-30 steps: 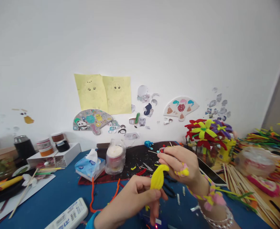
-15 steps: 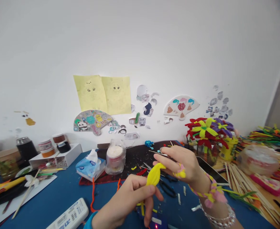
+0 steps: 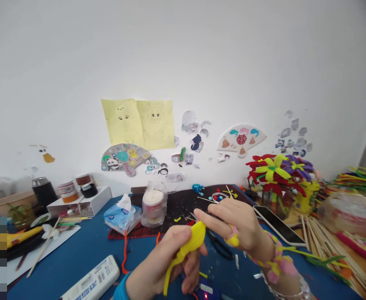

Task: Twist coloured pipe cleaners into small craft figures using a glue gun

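My left hand (image 3: 159, 260) pinches a yellow pipe-cleaner petal (image 3: 197, 236) between thumb and fingers, above the blue mat. The petal is broad and folded, and its narrow stem hangs down across the palm. From the right, my right hand (image 3: 237, 223) meets the petal's upper tip, with the index finger stretched past it; the thumb is hidden. A yellow and pink fuzzy ring and bracelet are on this hand. Below the hands are black-handled scissors (image 3: 222, 248) and a dark blue device (image 3: 207, 289) with a red light, partly covered by my left hand.
Pipe-cleaner flowers (image 3: 273, 168) stand at the right, beside a phone (image 3: 278, 226) and wooden sticks (image 3: 323, 246). At the left are a tissue pack (image 3: 122, 218), a wrapped candle jar (image 3: 153, 208) and a long white box (image 3: 92, 279). An orange pipe cleaner (image 3: 125, 254) lies between.
The left hand has turned, so the petal tilts to the right and its stem now shows over the palm. The right fingers have shifted slightly left and down. The camera view has moved a little left.
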Motion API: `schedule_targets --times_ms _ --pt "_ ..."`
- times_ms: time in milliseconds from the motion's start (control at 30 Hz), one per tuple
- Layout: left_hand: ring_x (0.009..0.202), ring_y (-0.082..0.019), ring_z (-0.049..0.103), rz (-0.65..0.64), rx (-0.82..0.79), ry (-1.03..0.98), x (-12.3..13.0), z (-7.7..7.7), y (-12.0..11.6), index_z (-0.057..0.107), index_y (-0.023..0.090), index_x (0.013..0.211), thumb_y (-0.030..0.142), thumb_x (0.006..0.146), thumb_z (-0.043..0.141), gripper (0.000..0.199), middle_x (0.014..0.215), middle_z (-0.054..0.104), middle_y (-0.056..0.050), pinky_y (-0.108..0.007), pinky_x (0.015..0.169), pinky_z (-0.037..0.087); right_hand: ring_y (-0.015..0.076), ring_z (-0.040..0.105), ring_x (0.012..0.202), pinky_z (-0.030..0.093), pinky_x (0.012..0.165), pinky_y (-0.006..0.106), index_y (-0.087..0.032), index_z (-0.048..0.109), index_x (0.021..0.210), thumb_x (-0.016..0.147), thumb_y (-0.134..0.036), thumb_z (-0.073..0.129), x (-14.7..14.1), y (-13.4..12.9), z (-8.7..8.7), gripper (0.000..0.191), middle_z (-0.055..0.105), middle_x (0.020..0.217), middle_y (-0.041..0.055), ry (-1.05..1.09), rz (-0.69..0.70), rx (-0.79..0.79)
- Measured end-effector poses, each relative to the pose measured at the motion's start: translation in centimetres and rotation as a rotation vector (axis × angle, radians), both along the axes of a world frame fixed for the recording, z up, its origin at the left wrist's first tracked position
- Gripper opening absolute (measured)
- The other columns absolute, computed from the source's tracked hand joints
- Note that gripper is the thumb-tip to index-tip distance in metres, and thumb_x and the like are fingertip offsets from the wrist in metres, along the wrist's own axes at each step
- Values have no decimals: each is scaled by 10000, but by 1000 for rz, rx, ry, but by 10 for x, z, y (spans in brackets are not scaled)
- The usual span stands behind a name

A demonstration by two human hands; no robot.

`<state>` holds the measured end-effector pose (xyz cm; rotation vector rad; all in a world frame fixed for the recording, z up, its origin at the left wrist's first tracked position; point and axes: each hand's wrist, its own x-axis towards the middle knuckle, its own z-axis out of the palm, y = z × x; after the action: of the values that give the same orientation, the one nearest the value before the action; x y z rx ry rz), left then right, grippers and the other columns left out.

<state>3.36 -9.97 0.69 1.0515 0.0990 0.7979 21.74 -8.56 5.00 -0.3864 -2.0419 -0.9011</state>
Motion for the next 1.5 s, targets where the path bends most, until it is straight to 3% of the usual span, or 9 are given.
schedule_targets --times_ms 100,300,467,600,833,1033,1200,1333,1500 --pt "262 -53 393 98 57 37 1 3 -2 640 81 747 367 857 533 325 374 415 54 -150 330 376 123 448 577 307 553 276 -118 605 1090 964 -189 239 -2 4 -6 393 612 705 45 -33 -3 -8" --pt "281 -48 421 216 173 119 -2 -1 0 641 80 725 360 859 550 324 382 453 40 -135 346 341 122 448 583 306 585 283 -110 601 1097 877 -203 479 -7 5 -11 268 596 664 31 51 -64 44" --pt "278 -43 400 216 286 99 -2 -13 6 665 77 729 449 849 541 410 387 463 30 -142 342 334 116 416 522 290 564 280 -148 619 920 883 -214 439 -19 -2 -14 195 513 550 -6 180 9 -72" --pt "301 -50 414 277 388 203 -7 -10 9 672 78 722 514 825 543 466 416 492 13 -157 365 336 120 412 524 303 561 274 -154 613 971 911 -255 420 -21 -1 -14 226 518 567 -8 170 59 -158" --pt "416 -82 485 426 699 504 -23 16 7 664 88 720 535 855 478 503 474 527 -10 -200 503 392 104 559 810 423 715 214 -197 538 1169 915 -269 445 -5 -15 8 280 631 936 27 14 318 -871" --pt "431 -83 475 411 829 595 -24 18 3 624 102 667 522 883 427 512 470 518 -11 -196 509 377 73 457 617 377 599 194 -162 549 750 923 -316 405 -8 -27 12 273 530 673 -20 96 248 -1185" --pt "456 -98 513 347 894 544 -22 18 -1 623 109 667 538 892 386 539 476 544 -26 -205 546 407 39 371 412 293 390 153 -151 469 646 828 -456 528 -21 -5 -11 359 441 506 -56 197 789 -1778" --pt "437 -98 514 281 878 551 -23 21 -6 639 104 738 569 883 369 557 461 540 -17 -223 581 422 19 301 345 209 331 151 -153 440 568 737 -490 617 -31 6 -25 417 402 437 -76 287 1046 -1909" --pt "467 -105 501 331 729 647 -18 24 -10 592 111 879 501 905 400 436 478 582 -20 -217 555 380 18 307 357 201 345 149 -141 472 552 766 -396 602 -32 8 -26 357 416 425 -76 404 915 -1872"
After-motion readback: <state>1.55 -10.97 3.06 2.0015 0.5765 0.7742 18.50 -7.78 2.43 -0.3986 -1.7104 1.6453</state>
